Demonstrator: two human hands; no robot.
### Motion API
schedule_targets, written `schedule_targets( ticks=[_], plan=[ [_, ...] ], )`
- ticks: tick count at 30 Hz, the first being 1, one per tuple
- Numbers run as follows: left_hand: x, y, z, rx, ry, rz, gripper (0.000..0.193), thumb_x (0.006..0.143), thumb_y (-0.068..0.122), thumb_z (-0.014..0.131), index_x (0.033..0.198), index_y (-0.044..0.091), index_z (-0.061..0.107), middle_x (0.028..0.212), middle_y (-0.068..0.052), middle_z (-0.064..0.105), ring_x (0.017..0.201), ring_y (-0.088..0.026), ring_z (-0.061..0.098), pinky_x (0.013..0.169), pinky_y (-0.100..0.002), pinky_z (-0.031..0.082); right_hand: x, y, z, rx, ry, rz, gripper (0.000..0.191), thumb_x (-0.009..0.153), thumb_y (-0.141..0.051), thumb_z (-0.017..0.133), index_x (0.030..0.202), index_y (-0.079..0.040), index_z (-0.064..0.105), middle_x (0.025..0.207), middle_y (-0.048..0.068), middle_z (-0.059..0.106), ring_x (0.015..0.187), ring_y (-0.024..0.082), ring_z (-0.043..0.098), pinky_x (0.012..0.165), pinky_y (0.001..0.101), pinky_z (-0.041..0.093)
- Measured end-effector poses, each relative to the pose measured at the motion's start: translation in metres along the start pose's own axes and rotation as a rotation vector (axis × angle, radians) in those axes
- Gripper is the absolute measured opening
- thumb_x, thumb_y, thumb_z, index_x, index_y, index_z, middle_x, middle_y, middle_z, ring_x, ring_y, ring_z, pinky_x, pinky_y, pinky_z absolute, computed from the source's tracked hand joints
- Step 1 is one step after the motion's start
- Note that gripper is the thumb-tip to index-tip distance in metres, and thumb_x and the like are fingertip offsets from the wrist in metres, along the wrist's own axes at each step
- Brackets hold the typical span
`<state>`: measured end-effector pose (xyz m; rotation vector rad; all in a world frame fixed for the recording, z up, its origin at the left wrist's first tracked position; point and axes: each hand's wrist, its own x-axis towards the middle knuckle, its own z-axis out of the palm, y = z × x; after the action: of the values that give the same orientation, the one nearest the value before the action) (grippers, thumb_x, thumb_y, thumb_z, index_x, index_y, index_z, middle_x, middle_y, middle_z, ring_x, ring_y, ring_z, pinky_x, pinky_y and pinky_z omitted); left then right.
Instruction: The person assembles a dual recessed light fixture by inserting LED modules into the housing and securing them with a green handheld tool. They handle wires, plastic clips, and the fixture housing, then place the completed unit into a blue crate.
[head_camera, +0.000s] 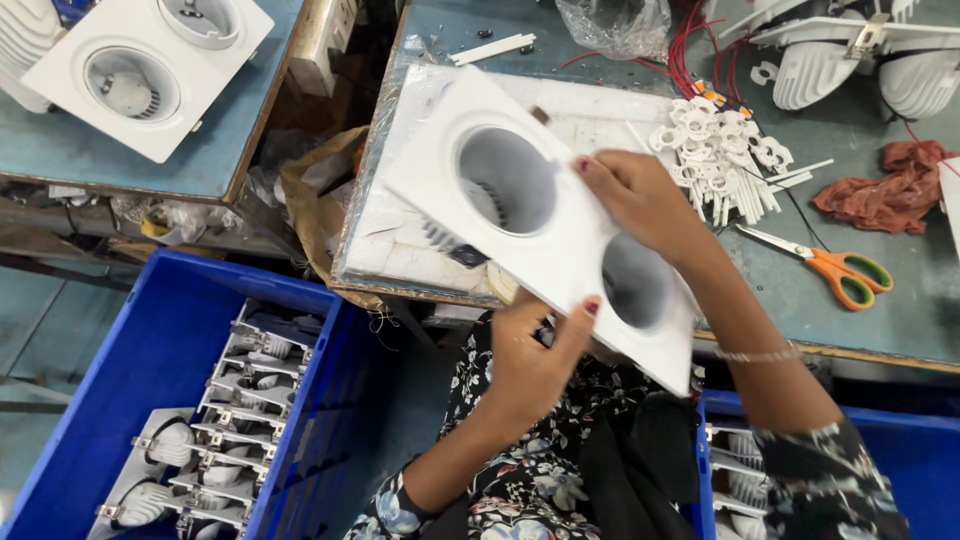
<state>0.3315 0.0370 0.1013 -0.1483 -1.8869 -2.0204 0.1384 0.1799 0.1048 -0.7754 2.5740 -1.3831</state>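
Gripping noted at frame centre: white twin-hole lamp frame (545, 215) held tilted above the desk (860, 300) — left hand (530, 365) closed on the lower edge, right hand (645, 200) closed at the rim. Judged light, stiff, smooth — best held by edges.

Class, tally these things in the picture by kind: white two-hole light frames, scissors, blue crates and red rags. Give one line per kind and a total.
White two-hole light frames: 2, one held in both hands, one on the left table
Scissors: 1
Blue crates: 2
Red rags: 1
Total: 6
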Motion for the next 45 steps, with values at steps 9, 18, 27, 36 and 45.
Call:
schedule_targets(
  ticks=[9,18,27,36,45],
  plan=[
    [0.013,-0.034,-0.024,0.184,0.074,-0.155,0.023,0.097,0.019,0.070,0.087,-0.002,0.073,0.072,-0.004,0.072,0.066,-0.009,0.064,0.065,-0.026,0.049,0.056,0.008,0.046,0.011,-0.146,-0.123,0.049,0.104,-0.039,0.057,0.074,0.000,0.059,0.058,0.001,0.040,0.057,0.009,0.033,0.050,0.0339,0.030],
    [0.010,-0.073,-0.060,0.181,-0.107,0.052,0.025,0.090,0.020,0.079,0.102,-0.001,0.075,0.102,-0.009,0.072,0.097,-0.016,0.065,0.090,-0.032,0.051,0.064,-0.004,0.043,-0.087,-0.131,-0.171,0.052,0.102,-0.043,0.061,0.071,-0.001,0.058,0.055,0.005,0.036,0.054,0.013,0.030,0.051,0.0372,0.027],
    [-0.001,-0.143,-0.060,-0.264,0.068,-0.205,0.049,0.100,0.025,0.075,0.127,-0.012,0.059,0.108,-0.014,0.054,0.097,-0.028,0.048,0.090,-0.041,0.038,0.068,-0.029,0.033,-0.258,-0.047,-0.146,0.054,0.093,-0.055,0.066,0.070,-0.006,0.067,0.054,0.007,0.054,0.049,0.022,0.045,0.050,0.0401,0.034],
    [0.046,-0.094,-0.050,-0.953,0.462,-0.373,0.062,0.097,0.050,0.055,0.138,0.004,0.055,0.137,-0.008,0.064,0.122,-0.019,0.063,0.107,-0.037,0.047,0.016,-0.050,0.045,-0.363,0.078,-0.051,0.043,0.099,-0.049,0.061,0.093,-0.008,0.071,0.063,0.010,0.061,0.057,0.028,0.058,0.058,0.0445,0.042],
    [0.039,-0.078,-0.071,-0.846,0.413,-0.280,0.049,0.098,0.029,0.066,0.136,0.002,0.052,0.124,-0.010,0.063,0.115,-0.022,0.063,0.106,-0.041,0.049,-0.034,-0.007,0.033,0.285,-0.309,0.201,0.053,0.098,-0.046,0.045,0.124,-0.007,0.070,0.115,0.008,0.075,0.097,0.012,0.067,0.087,0.0266,0.051]
  ],
)
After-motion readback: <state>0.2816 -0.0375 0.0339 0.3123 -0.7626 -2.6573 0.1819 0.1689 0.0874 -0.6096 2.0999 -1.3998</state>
